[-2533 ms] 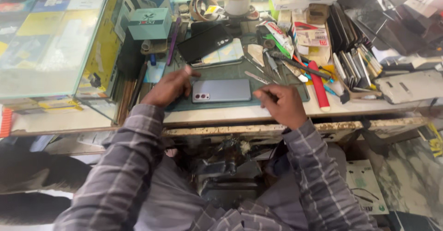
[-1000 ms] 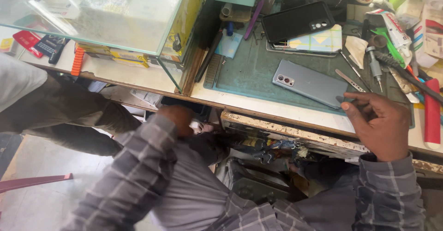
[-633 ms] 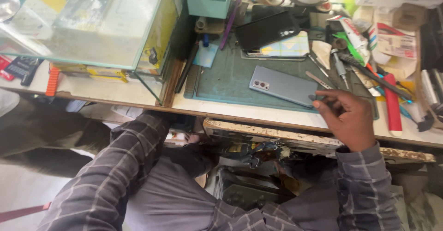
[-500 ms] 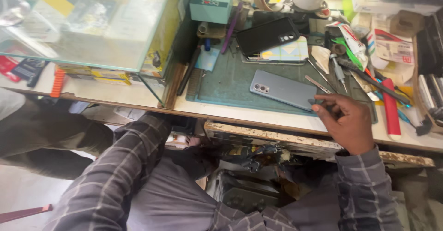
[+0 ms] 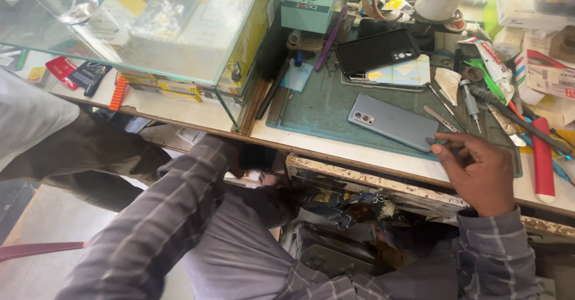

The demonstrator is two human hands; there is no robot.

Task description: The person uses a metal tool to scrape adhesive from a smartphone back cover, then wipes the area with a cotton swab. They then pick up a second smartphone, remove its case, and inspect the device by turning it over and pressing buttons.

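On the green rubber work mat point(image 5: 323, 105), the slim grey-blue smartphone point(image 5: 392, 122) lies face down, long axis slanting left from the right hand point(image 5: 479, 171), whose loosely curled fingertips touch its near end, holding nothing. Left hand's hidden under the bench, can't tell.

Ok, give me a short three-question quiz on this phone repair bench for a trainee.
1. True or false: the grey phone lies back up on the green mat.
2. Which hand touches the grey phone's near corner? A) the left hand B) the right hand C) neither
3. Fill in: the black phone lies ______ from the person than the grey phone.

Key:
1. True; its camera lenses face up.
2. B; the fingertips meet its edge, while the left arm reaches under the bench and its hand is hidden.
3. Farther; it sits toward the back of the mat.
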